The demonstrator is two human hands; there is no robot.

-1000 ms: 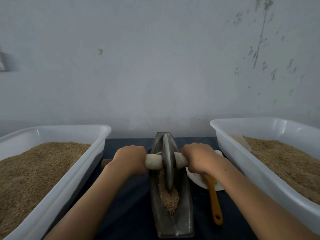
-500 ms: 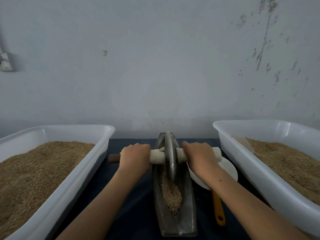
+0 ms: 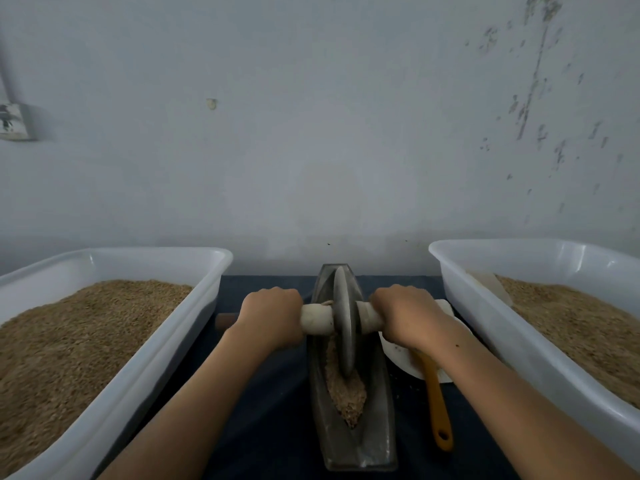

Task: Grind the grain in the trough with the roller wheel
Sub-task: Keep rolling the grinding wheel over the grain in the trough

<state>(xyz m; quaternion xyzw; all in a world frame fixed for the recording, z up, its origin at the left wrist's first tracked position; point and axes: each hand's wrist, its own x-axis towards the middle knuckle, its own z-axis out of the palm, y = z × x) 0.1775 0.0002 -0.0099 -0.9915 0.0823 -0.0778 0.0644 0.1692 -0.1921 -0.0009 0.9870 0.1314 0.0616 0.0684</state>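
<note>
tan crushed grain (image 3: 346, 393) lies in the grey boat-shaped metal trough (image 3: 353, 441); both hands (image 3: 272, 315) (image 3: 405, 315) grip the grey disc roller wheel's (image 3: 344, 320) pale axle; uneven pressure could tip it, spilling grain

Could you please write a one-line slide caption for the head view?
Both hands, left hand and right hand, grip the roller wheel axle over grain in the trough.
</note>
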